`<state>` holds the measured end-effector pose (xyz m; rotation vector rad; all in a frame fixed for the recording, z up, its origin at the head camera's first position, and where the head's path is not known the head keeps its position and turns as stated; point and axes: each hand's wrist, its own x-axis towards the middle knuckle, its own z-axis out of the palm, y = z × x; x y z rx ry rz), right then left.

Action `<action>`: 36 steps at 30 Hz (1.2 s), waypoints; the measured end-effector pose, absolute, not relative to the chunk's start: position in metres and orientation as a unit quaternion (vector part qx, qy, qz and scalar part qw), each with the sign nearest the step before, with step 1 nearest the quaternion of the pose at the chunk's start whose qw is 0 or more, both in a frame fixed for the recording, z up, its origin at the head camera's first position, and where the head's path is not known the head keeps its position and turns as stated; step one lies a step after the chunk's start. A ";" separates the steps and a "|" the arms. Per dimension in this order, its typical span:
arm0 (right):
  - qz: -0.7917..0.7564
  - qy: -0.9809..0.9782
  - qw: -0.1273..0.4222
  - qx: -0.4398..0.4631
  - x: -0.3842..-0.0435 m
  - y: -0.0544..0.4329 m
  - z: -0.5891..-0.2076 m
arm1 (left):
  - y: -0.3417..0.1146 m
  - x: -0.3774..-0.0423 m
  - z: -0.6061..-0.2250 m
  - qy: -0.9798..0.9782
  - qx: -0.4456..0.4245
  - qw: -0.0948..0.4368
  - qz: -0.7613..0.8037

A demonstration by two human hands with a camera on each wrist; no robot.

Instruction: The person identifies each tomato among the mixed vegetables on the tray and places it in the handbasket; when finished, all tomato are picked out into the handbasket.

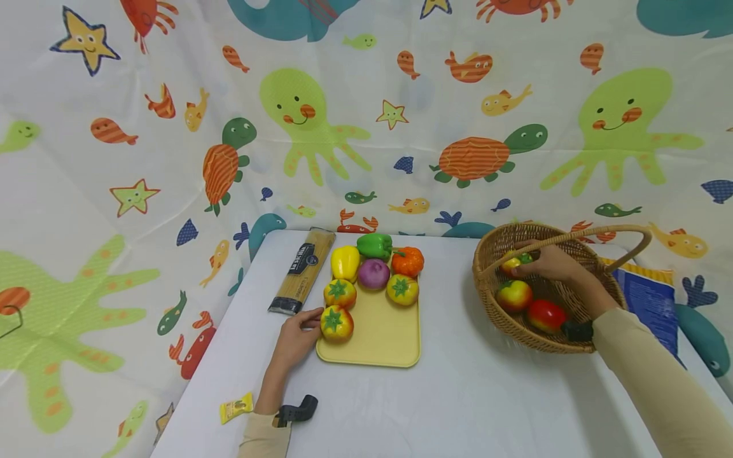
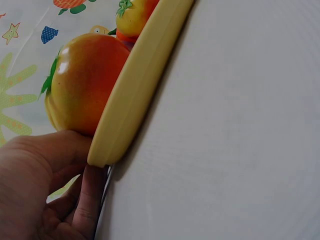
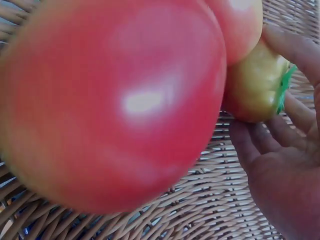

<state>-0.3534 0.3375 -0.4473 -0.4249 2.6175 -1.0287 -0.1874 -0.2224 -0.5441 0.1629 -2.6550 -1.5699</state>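
My left hand (image 1: 298,337) is at the left rim of the yellow tray (image 1: 378,337), pinching its edge between thumb and fingers in the left wrist view. Right beside it on the tray sits a yellow-red toy tomato (image 2: 90,85) with a green leafy top. Also on the tray are two more such tomatoes, a yellow pepper (image 1: 345,263), a green pepper (image 1: 375,245), a purple onion (image 1: 373,274) and an orange pumpkin (image 1: 408,261). Inside the wicker basket (image 1: 489,286), my right hand (image 1: 550,264) grips another yellow-red tomato (image 3: 257,85) with its fingers around it.
A red fruit (image 1: 546,316) and a red-yellow fruit (image 1: 514,296) lie in the basket, beneath its arched handle (image 1: 572,235). A blue packet (image 1: 649,312) is behind the basket's right side. A spaghetti pack (image 1: 302,270) lies left of the tray, a small yellow packet (image 1: 236,408) nearer the front.
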 end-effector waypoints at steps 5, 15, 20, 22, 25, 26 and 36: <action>-0.365 0.907 0.145 -0.152 -0.350 0.337 -0.445 | -0.222 -0.186 -0.543 -0.858 0.050 0.027 -0.510; -0.332 0.922 0.138 -0.146 -0.344 0.337 -0.437 | -0.225 -0.186 -0.544 -0.859 0.045 0.025 -0.510; -0.361 0.910 0.125 -0.161 -0.343 0.335 -0.431 | -0.227 -0.187 -0.544 -0.860 0.043 0.027 -0.508; -0.368 0.908 0.118 -0.164 -0.342 0.333 -0.427 | -0.227 -0.187 -0.544 -0.860 0.044 0.026 -0.508; -0.376 0.905 0.106 -0.168 -0.339 0.332 -0.420 | -0.228 -0.187 -0.544 -0.860 0.041 0.024 -0.507; -0.375 0.906 0.100 -0.169 -0.338 0.331 -0.417 | -0.228 -0.187 -0.544 -0.860 0.039 0.024 -0.508; -0.391 0.911 0.073 -0.112 -0.302 0.328 -0.380 | -0.230 -0.185 -0.543 -0.860 0.042 0.017 -0.508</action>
